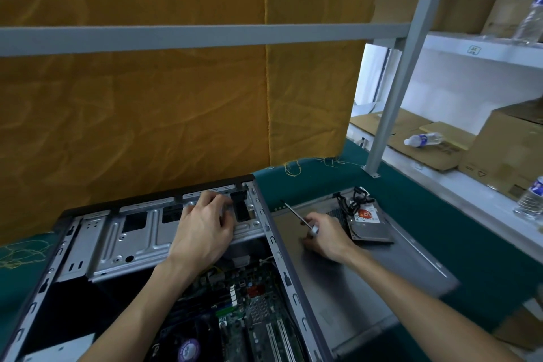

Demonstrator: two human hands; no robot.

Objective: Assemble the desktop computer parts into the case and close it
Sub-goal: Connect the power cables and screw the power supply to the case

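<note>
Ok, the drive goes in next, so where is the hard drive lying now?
In the head view the hard drive lies right of the open case, on the grey side panel, just beyond the right hand holding the screwdriver.

One wide-angle camera sits on the person's head, looking forward and down over the table point(484, 258). It is close to the open computer case point(164, 232) in the near left, with shelves point(482, 50) far right and a yellow cloth point(147, 112) straight ahead.

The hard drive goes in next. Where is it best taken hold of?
Probably by the two long side edges of the hard drive, from above. It lies flat on the side panel, label up, with cables at its far end.
</note>
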